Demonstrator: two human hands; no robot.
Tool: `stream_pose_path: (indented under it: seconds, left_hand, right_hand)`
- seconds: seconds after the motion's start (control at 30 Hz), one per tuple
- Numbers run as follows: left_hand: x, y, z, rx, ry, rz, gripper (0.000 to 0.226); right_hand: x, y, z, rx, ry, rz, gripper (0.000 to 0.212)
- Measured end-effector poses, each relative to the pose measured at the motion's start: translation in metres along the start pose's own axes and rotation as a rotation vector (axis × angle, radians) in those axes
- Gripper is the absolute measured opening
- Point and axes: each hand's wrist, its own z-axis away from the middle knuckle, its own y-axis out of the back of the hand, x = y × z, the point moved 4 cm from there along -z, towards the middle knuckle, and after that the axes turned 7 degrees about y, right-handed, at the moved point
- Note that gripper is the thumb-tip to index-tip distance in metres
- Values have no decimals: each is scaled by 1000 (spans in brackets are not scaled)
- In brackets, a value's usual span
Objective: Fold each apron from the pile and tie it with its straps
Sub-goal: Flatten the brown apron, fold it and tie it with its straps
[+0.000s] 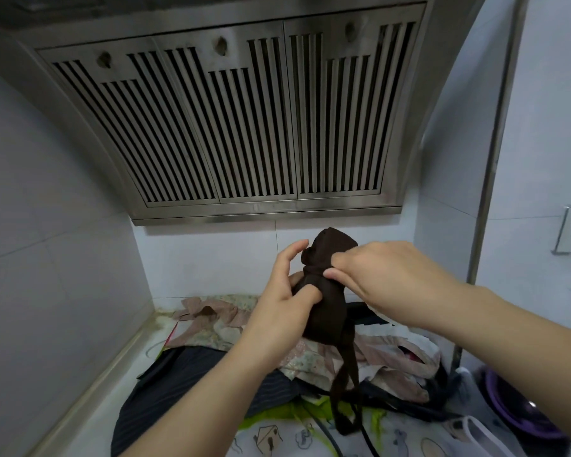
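Apron (327,311): dark-brown cloth roll (straps (338,390) dangling) | left hand (284,311) grips middle | right hand (383,278) pinches cinched band

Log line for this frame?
step: tying | left hand: grips rolled dark-brown fabric apron | right hand: pinches wrapped strap | strap ends: dangle above mixed fabric pile

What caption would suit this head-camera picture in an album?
Left hand grips a rolled brown apron while the right hand pinches its wrapped strap, above the apron pile.
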Motion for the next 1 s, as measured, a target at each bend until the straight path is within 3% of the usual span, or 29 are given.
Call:
stream_pose_path:
  seconds: [0.23,0.47,0.63,0.83,1.0]
  left_hand:
    - [-1,5,-4,-119,32,89,52]
    - [-1,7,-2,-219,39,54,52]
    - [1,10,-2,-273,5,120,39]
    - [-2,8,1,-235,-10,193,19]
    - [1,5,-1,-175,77,304,39]
  right_hand:
    - [15,-7,0,54,143,-156,41]
    - [20,1,2,16,183,-69,31]
    - [21,-5,6,330,255,38,37]
    - [23,-18,14,537,226,-67,32]
    - [24,-14,18,717,267,-114,18]
